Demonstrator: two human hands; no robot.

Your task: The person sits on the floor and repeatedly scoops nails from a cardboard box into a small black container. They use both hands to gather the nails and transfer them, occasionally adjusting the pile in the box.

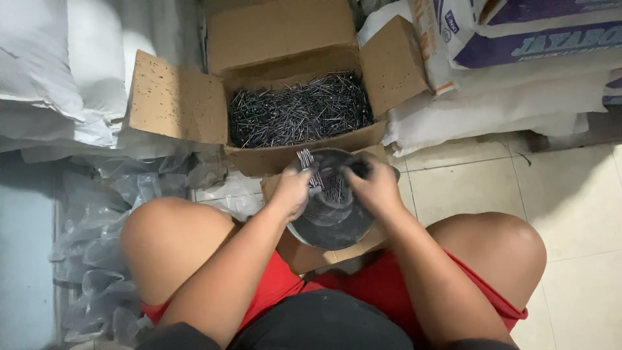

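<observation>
Red cloth shorts (285,285) and two bare knees fill the near edge, the person squatting on pale floor tiles (570,207). Between the knees sits a round metal bowl (330,223), dark and dull, resting on a flat piece of brown cardboard (304,256). Both hands work over the bowl's far rim. The left hand (293,191) is clenched around a bundle of thin dark nails (306,160), their heads sticking up in a tight bunch above the fingers. The right hand (374,186) curls over the rim with fingers bent, pinching something dark at the tips; whether it grips nails I cannot tell. A few loose nails lie inside the bowl between the two hands.

Just beyond the bowl stands an open cardboard box (175,97), flaps splayed out, its rough sides pocked with small holes. It holds a tangled heap of the same slim, dark nails. Crumpled clear plastic bags (110,259) lie along the left side of the floor. White woven sacks (505,97) are stacked at the far right, and more pale sacks at the far left.
</observation>
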